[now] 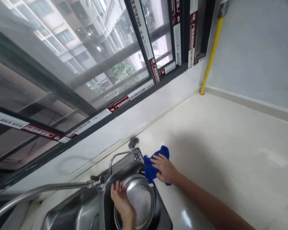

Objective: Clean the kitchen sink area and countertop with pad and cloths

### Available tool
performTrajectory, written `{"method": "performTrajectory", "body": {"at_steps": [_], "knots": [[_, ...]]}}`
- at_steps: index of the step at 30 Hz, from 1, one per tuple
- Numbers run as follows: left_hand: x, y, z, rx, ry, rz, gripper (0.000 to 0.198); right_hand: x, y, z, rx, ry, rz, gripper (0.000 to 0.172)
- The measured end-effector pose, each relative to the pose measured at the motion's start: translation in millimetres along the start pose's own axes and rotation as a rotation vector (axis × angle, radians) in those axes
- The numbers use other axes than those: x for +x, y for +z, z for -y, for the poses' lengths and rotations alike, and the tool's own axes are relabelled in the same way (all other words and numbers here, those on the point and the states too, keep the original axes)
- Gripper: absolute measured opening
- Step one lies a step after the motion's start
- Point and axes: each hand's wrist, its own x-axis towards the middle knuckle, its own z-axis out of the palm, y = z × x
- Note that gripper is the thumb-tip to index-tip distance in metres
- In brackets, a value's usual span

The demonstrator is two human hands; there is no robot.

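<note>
Nearest, the left hand (121,201) lies open-fingered on the rim of one steel strainer bowl (140,199) in the sink (79,214). Just beyond, the right hand (165,171) presses flat on one blue cloth (150,167) at the sink's edge. Wide countertop (218,137) runs clear to the wall; one scouring pad (133,142) lies by the windowsill.

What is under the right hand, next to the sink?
A blue cloth lies under the right hand, on the countertop edge. The cloth's middle is covered by the hand.
</note>
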Motion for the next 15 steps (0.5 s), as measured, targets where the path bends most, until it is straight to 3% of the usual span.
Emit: {"method": "performTrajectory", "body": {"at_steps": [2,5,10,13,15], "knots": [[8,-20.0,-6,-0.006,0.021,0.045,0.059,-41,0,18,0.018,-0.011,0.005,0.059],[4,-34.6,-3,-0.073,-0.009,0.141,0.054,-113,-4,46,-0.046,0.012,0.006,0.068],[-44,-48.7,47,-0.214,-0.217,0.432,0.073,-231,-17,91,-0.281,0.09,-0.003,0.082],[-79,-45.9,71,-0.182,-0.194,0.601,0.075,-263,-20,110,-0.379,0.166,-0.001,0.088],[-97,-31.4,68,-0.139,-0.104,0.678,0.074,-256,-17,114,-0.423,0.205,0.0,0.09]]}}
